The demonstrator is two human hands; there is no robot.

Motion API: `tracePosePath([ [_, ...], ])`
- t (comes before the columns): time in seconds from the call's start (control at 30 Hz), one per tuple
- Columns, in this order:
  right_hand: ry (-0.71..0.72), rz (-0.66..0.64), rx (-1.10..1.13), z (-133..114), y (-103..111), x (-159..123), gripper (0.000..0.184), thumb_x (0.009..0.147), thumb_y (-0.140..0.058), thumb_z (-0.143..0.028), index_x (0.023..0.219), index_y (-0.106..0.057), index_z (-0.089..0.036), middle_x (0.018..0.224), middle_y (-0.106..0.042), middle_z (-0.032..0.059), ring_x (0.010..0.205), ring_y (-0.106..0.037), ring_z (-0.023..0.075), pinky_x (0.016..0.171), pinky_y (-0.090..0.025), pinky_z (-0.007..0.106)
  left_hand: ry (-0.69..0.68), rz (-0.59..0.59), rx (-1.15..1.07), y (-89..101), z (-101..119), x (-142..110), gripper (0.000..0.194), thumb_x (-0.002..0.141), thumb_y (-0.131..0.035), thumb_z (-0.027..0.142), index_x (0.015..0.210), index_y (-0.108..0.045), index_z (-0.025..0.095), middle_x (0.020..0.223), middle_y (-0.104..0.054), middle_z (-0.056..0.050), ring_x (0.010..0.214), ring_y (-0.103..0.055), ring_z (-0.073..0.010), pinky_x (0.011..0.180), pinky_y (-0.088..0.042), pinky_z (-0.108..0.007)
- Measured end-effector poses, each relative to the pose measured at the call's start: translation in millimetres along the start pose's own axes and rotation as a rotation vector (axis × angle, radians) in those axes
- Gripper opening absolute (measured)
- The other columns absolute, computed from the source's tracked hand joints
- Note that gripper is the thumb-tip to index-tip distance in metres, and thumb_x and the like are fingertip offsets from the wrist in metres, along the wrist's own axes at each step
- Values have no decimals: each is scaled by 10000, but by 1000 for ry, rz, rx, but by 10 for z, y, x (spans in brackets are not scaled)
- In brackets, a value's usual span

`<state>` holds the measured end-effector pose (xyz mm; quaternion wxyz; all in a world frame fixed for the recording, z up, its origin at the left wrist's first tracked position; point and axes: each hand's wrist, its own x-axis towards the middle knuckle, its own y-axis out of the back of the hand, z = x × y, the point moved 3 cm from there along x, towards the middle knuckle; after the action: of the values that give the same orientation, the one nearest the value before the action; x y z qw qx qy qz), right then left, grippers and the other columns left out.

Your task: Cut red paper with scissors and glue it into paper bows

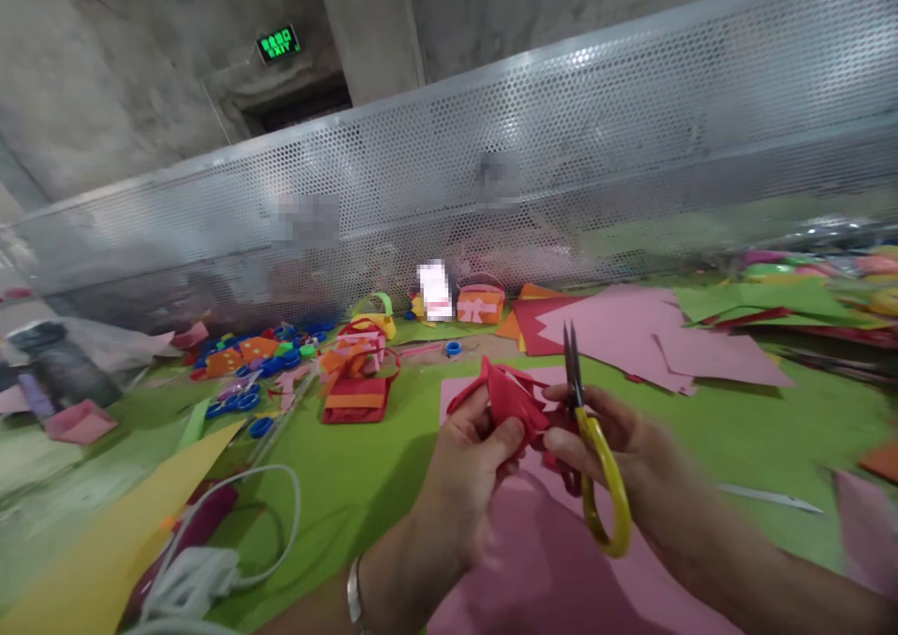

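In the head view, my left hand (pixel 470 467) is closed on a folded red paper piece (pixel 515 401), thumb on its front. My right hand (pixel 617 439) is closed on scissors (pixel 593 439) with yellow handles, their dark blades pointing up. The fingertips of that hand also reach the right edge of the red paper. Whether they pinch it is hard to make out. Under both hands lies a pink paper sheet (pixel 554 560). A small red paper bag (pixel 356 399) with an orange band stands to the left.
Pink sheets (pixel 617 331) and green sheets (pixel 764 300) lie at the back right. A craft knife (pixel 772 497) rests on the right. A white cable with a plug (pixel 193 579) and yellow paper (pixel 105 551) lie at front left. Behind runs a perforated metal screen (pixel 561 111).
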<state>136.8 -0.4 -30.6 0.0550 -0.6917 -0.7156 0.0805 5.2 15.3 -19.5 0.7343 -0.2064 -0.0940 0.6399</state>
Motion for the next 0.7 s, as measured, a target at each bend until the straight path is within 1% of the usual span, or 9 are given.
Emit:
tracePosePath([
  [0.1,-20,46,58,-41,5,6,526,583,-799,-477,998,-601,-222,617,-521,-61,453,-404,72,394,-333,194,1,-53,15,-19,-45,-17,373,565,-858,258,916,-739,214,655,-578,34,522,-399,-39,505,-294,-175],
  [0.2,-32,60,105,-39,19,13,511,604,-804,-472,1002,-609,-217,578,-495,-78,439,-384,57,390,-308,176,23,-61,39,-17,-61,-23,409,563,-861,270,950,-741,217,647,-566,31,520,-385,-46,505,-291,-183],
  [0.3,-29,49,123,-26,30,13,492,638,-795,-499,1006,-617,-226,581,-501,-79,449,-396,54,402,-314,166,-14,-29,126,-9,-37,-27,386,612,-823,252,985,-733,204,652,-577,19,528,-387,-58,505,-286,-191],
  [0.43,18,40,105,-40,27,16,449,592,-848,-441,926,-648,-215,606,-524,-70,476,-383,49,412,-317,155,-148,51,272,1,12,-23,254,657,-740,181,910,-734,158,598,-561,24,503,-373,-69,470,-277,-204],
  [0.57,91,34,153,-52,20,21,438,574,-873,-378,931,-668,-230,733,-596,-41,591,-480,69,503,-407,150,-163,95,406,17,-4,3,221,676,-682,168,891,-729,149,522,-524,44,447,-354,-69,432,-298,-205],
  [0.63,103,43,174,-49,32,20,456,584,-867,-398,958,-666,-229,701,-605,-39,590,-504,78,505,-418,156,-184,98,444,38,-18,27,244,683,-660,175,915,-729,150,540,-539,40,447,-360,-70,423,-316,-200],
  [0.7,107,61,145,-54,52,18,469,609,-847,-435,980,-660,-218,609,-595,-42,529,-489,80,461,-396,159,-219,101,465,64,-29,53,261,696,-637,189,938,-725,149,590,-569,26,471,-389,-76,429,-341,-196],
])
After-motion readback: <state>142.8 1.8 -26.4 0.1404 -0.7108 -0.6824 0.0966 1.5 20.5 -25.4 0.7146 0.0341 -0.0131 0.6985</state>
